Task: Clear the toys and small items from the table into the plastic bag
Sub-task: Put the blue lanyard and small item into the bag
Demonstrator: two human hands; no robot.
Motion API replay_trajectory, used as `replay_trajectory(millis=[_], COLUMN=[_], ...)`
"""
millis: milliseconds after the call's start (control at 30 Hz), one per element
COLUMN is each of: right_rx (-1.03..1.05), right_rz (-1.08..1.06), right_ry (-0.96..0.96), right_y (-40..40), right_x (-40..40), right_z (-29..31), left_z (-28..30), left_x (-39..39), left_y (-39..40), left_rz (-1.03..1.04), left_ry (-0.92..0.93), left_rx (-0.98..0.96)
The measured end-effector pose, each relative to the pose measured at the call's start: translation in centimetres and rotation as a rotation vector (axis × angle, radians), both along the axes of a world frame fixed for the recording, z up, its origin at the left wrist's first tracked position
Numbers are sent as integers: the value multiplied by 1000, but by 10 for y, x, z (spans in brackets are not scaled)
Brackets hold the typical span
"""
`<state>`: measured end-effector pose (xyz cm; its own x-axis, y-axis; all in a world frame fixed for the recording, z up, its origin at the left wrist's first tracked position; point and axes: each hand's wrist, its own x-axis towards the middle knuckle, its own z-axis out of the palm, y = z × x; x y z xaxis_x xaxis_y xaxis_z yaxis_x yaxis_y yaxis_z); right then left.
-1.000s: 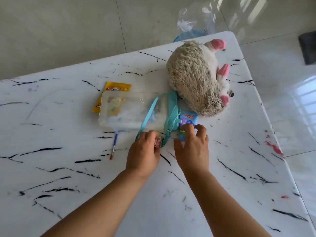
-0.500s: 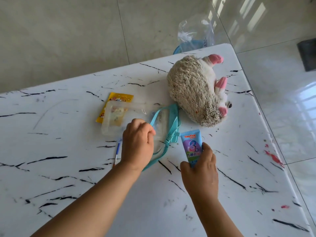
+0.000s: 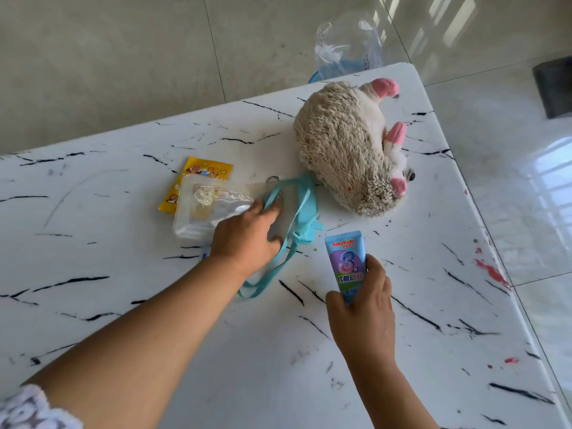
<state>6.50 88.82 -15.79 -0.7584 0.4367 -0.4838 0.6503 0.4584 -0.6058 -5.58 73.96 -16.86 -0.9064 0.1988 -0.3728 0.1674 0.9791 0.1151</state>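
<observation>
One clear pouch [image 3: 213, 209] with a teal strap [image 3: 278, 252] lies flat on the white marble table [image 3: 123, 305], left of centre. Inside it sit small pale items, too blurred to tell what they are or to count. The left hand [image 3: 247, 239] rests on the pouch's right part, fingers reaching forward over the plastic and the strap; whether they pinch the strap or only press on it cannot be told. One yellow packet [image 3: 201, 178] pokes out from under the pouch's far left corner. The right hand [image 3: 362, 301], nearer and to the right, grips one blue tube [image 3: 346, 261] by its lower end, thumb on the left side and fingers curled round the right, with the tube's flat end pointing away. One plush hedgehog [image 3: 343, 153] lies on its side at the far right of the table, just beyond the pouch. One plastic bag [image 3: 346, 51] stands past the table's far edge, with something blue in its bottom; what else it holds cannot be seen.
</observation>
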Motion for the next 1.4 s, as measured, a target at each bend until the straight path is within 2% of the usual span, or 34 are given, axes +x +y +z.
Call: replay_trajectory(millis=[100,267,500,567,667,767,933,1067,1400], right_rx=[4,-9,0,23,55,78,98,131,281], right_rz=[3,-45,-107,-129,-172,-228,-311,-370,-516], right_ry=[24,53,116,135,158,191,211,228,305], right_y=[-2,-4,-15,-19,-26,-31,-39,-48,-77], right_x=[3,14,47,62,92,124,187,245,419], right_z=[11,46,126,150,187,215,248,265,294], left_z=[15,61,154,178,213,237,262,280,324], left_x=[9,27,47,59,83,110,161,209,370], left_y=[-4,-15,-30,-29,-28,-24,-19,-16,-22], left_rz=[19,-9,-206,-235,-329,-273,-231,-304,-575], left_ry=[183,317,500,448,230,49,-102,-121,15], left_rx=[75,259,170,157,155,266,378,411,463])
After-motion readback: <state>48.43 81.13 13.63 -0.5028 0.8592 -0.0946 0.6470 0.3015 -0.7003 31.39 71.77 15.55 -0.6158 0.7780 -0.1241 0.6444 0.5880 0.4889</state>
